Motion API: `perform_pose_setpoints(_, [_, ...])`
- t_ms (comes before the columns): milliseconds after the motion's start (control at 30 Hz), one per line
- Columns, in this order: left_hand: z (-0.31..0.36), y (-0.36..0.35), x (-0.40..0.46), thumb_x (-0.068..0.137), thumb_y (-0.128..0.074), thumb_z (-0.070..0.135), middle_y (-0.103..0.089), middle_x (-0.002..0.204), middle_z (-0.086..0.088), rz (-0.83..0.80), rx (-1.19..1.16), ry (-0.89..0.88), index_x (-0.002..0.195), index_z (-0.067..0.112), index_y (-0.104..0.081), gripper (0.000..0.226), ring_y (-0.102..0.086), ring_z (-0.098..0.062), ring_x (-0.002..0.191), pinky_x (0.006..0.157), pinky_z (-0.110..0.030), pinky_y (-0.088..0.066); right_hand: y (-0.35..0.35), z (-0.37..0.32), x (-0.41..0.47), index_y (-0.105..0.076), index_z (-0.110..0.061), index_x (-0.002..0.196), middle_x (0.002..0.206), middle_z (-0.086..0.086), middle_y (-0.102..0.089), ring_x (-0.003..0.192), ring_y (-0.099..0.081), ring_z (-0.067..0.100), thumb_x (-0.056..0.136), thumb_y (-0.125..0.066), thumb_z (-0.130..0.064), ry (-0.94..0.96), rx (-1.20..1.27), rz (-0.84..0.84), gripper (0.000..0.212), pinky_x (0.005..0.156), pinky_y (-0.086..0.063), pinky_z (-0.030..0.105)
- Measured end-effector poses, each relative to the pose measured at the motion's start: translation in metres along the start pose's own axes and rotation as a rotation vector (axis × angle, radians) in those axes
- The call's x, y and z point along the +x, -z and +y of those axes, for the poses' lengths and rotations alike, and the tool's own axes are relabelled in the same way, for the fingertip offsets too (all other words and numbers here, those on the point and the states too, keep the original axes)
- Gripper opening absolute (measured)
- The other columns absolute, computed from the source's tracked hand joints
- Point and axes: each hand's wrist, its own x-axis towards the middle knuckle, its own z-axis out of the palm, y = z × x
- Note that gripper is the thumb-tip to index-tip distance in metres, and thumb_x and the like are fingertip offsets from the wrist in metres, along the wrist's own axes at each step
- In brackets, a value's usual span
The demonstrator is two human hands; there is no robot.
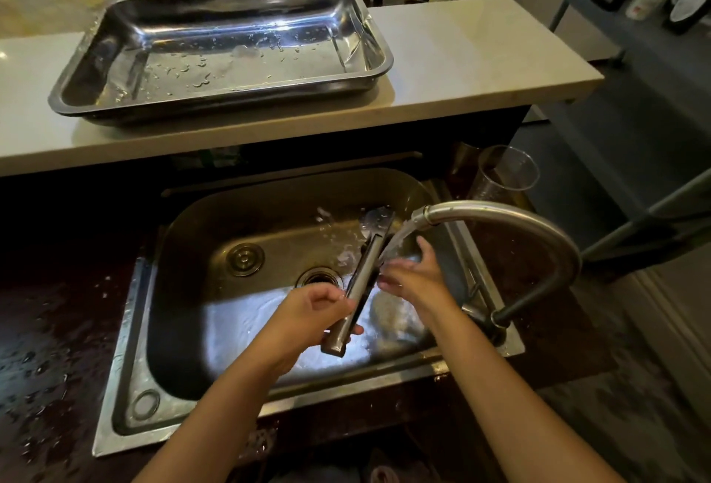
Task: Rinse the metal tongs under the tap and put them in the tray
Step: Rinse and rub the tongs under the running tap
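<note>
My left hand (pixel 313 309) grips the handle end of the metal tongs (pixel 365 271) over the steel sink (pixel 127 332). The tongs point away from me, their spoon-shaped tips near the sink's back wall. Water runs from the curved tap (pixel 500 213) onto the tongs and onto my right hand (pixel 417 277), which touches the tongs' right side with fingers spread. The empty steel tray (pixel 379 36), wet with droplets, stands on the pale counter behind the sink.
A clear plastic cup (pixel 508 175) stands behind the tap at the sink's back right. The dark worktop (pixel 50 348) left of the sink is wet. A grey rack with dishes (pixel 631 5) stands at the far right. Chairs stand beyond the counter.
</note>
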Motion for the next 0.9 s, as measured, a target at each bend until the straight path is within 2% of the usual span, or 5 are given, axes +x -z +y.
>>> perform_pose_setpoints(300, [0.011, 0.006, -0.016, 0.088, -0.056, 0.006, -0.070, 0.074, -0.015, -0.093, 0.046, 0.031, 0.075, 0.009, -0.057, 0.014, -0.068, -0.012, 0.052, 0.040, -0.018, -0.047, 0.005, -0.020, 0.018, -0.056, 0.001, 0.108, 0.098, 0.022, -0.065, 0.057, -0.062, 0.021, 0.089, -0.055, -0.006, 0.169, -0.308, 0.134, 0.020, 0.036, -0.051, 0.020])
perform_pose_setpoints(500, [0.011, 0.006, -0.013, 0.089, -0.054, 0.006, -0.069, 0.079, -0.018, -0.127, 0.040, 0.057, 0.075, 0.008, -0.057, 0.015, -0.069, -0.012, 0.054, 0.041, -0.017, -0.047, 0.011, -0.018, 0.009, -0.045, -0.016, 0.106, 0.082, 0.004, -0.064, 0.056, -0.064, 0.011, 0.076, -0.071, -0.011, 0.104, -0.439, -0.016, 0.040, 0.036, -0.046, 0.016])
perform_pose_setpoints(700, [0.003, 0.005, -0.015, 0.089, -0.054, 0.004, -0.069, 0.082, -0.018, -0.113, 0.001, 0.054, 0.076, 0.007, -0.056, 0.013, -0.069, -0.012, 0.055, 0.042, -0.018, -0.048, 0.007, -0.031, 0.021, -0.061, -0.003, 0.102, 0.094, 0.021, -0.065, 0.059, -0.060, 0.021, 0.096, -0.039, -0.012, 0.208, -0.417, 0.190, 0.024, 0.041, -0.048, 0.023])
perform_pose_setpoints(767, [0.002, 0.008, -0.013, 0.089, -0.053, 0.003, -0.067, 0.082, -0.020, -0.065, -0.027, 0.047, 0.078, 0.006, -0.057, 0.012, -0.069, -0.012, 0.054, 0.040, -0.018, -0.048, -0.003, -0.028, 0.017, -0.055, -0.004, 0.117, 0.112, 0.022, -0.062, 0.082, -0.066, 0.031, 0.097, -0.037, -0.012, 0.235, -0.453, 0.098, 0.028, 0.066, -0.059, 0.035])
perform_pose_setpoints(900, [0.004, 0.017, -0.006, 0.089, -0.053, 0.005, -0.067, 0.082, -0.021, 0.008, -0.050, 0.017, 0.074, 0.010, -0.057, 0.016, -0.069, -0.011, 0.054, 0.039, -0.019, -0.047, -0.008, -0.003, 0.002, -0.037, -0.017, 0.140, 0.157, 0.007, -0.020, 0.144, -0.014, 0.026, 0.096, -0.038, -0.019, 0.460, -1.034, 0.023, 0.044, 0.117, -0.021, 0.043])
